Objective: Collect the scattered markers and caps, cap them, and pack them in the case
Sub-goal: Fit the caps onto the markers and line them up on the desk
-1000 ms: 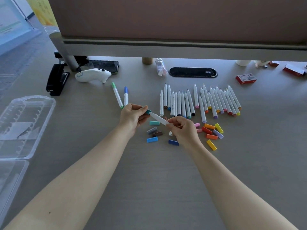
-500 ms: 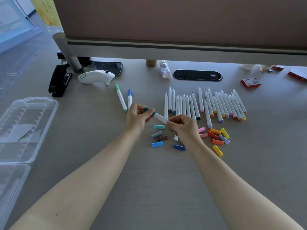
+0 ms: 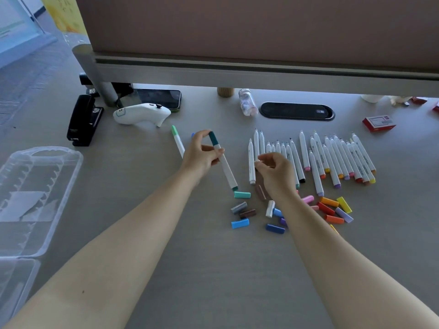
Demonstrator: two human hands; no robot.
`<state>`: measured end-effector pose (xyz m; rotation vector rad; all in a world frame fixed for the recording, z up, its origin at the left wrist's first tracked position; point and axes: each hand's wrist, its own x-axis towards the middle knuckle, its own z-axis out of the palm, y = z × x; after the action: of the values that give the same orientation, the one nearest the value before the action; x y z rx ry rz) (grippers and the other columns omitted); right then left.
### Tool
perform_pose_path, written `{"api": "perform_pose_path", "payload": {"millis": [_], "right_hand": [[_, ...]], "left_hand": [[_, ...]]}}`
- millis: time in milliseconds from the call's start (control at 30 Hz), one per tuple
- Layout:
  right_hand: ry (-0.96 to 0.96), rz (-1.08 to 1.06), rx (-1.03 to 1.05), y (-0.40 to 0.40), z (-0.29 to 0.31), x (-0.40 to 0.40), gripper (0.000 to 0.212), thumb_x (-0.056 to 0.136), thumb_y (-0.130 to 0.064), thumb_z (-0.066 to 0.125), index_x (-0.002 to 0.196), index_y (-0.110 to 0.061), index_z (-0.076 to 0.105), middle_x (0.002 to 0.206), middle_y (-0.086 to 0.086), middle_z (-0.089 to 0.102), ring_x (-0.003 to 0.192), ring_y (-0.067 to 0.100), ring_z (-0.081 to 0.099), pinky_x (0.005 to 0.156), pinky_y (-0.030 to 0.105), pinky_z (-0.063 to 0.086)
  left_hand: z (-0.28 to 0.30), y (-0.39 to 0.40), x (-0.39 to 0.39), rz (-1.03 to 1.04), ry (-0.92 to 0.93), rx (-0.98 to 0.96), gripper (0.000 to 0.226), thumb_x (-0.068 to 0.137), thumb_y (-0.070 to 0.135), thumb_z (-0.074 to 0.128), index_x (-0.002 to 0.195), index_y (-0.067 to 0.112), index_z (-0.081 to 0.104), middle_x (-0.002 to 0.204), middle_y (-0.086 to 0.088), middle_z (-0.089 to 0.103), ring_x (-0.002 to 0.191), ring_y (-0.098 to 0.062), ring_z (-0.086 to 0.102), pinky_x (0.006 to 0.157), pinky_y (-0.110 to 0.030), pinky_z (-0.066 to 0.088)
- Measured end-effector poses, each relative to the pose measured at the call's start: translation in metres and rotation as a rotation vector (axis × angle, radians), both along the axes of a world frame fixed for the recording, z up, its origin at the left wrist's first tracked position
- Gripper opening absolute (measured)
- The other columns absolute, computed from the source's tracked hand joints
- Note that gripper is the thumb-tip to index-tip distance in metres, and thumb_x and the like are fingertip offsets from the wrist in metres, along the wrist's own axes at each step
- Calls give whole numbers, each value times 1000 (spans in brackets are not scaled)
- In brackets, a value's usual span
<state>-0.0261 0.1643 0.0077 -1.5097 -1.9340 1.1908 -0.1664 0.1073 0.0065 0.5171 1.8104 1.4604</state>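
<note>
On the pale surface (image 3: 213, 269), seen from the head camera, the left hand (image 3: 202, 156) closes its grip round a white marker (image 3: 224, 163) with a dark teal cap; the cap points to 11 o'clock and the marker's teal lower end to 5 o'clock, just above a loose teal cap (image 3: 242, 194). At 3 o'clock from it the right hand (image 3: 276, 173) hovers over the near end of the row of uncapped markers (image 3: 332, 160), fingers curled, fingertips pinched together on something small and white; what it is I cannot tell. The row fans out toward 3 o'clock, tips toward 12. At 6 o'clock of the row lie the scattered caps (image 3: 332, 208): grey, brown, light blue, dark blue, white, pink, red, orange, yellow, lilac. A green-capped marker (image 3: 178, 143) lies at 9 o'clock of the left hand, partly hidden by it. The clear plastic case (image 3: 35, 186) sits open at the far 9 o'clock edge, well apart from the markers. Toward 11 o'clock are a black stapler (image 3: 83, 121), a white controller (image 3: 142, 113) and a dark phone (image 3: 159, 98); a red box (image 3: 379, 123) lies at 2 o'clock
</note>
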Motion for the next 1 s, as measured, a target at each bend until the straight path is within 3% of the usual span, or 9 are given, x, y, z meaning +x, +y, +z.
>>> {"api": "perform_pose_path", "payload": {"millis": [67,167,267,400,500,633,767,867,1000], "right_hand": [[-138,-2,104,8,-7,-4,24,88,-22,58,108,-9,61,106,5,64,92,17,56,82,30,46],[-332,49,198,12,-15,-15,31,86,-32,59,110,-12,61,114,8,58,109,23,48,96,37,36],[-487,62,219,11,-19,-21,36,84,-41,60,107,-13,61,118,9,51,113,26,43,96,37,32],[-554,56,231,8,-24,-27,34,83,-41,61,101,-13,62,114,8,50,110,25,42,92,36,30],[-502,51,219,8,-26,-33,27,84,-36,61,98,-13,65,108,6,53,107,23,43,87,34,28],[-286,28,148,9,-25,-39,23,84,-34,61,91,-13,69,92,-1,50,97,18,45,88,31,31],[-50,-20,-9,14,-20,-38,15,84,-32,62,78,-19,66,83,-2,56,87,18,54,92,45,43],[17,-42,-54,17,-17,-33,14,85,-30,62,79,-18,66,63,-9,52,63,10,48,76,33,44],[77,-57,-81,17,-10,-25,22,87,-26,59,94,-7,67,64,-9,51,59,4,43,56,16,35]], "left_hand": [[-3,7,-12,-38,115,-57,54,85,3,61,133,13,40,76,2,47,73,-13,53,67,-16,53],[-5,16,-26,-88,260,-124,56,84,6,62,135,14,40,74,5,48,80,-18,54,84,-30,52],[-10,17,-35,-151,415,-195,55,83,12,64,133,16,41,84,1,55,87,-21,56,87,-28,46],[-19,17,-41,-169,586,-255,55,81,21,67,131,15,44,101,-4,61,100,-21,54,91,-27,38],[-26,17,-46,-184,660,-279,56,80,25,68,129,14,46,109,-5,65,112,-25,51,99,-33,34],[-32,16,-54,-208,743,-306,52,83,25,64,131,13,46,112,-5,64,117,-25,46,97,-30,29],[-35,15,-56,-208,804,-328,44,87,16,55,130,12,46,111,-4,65,117,-25,44,96,-27,25],[-34,12,-53,-217,845,-356,40,88,14,53,128,11,48,116,-6,60,119,-26,41,97,-28,24],[-28,5,-46,-257,908,-412,41,89,23,54,128,13,49,129,-8,50,126,-27,34,100,-30,21]]}}
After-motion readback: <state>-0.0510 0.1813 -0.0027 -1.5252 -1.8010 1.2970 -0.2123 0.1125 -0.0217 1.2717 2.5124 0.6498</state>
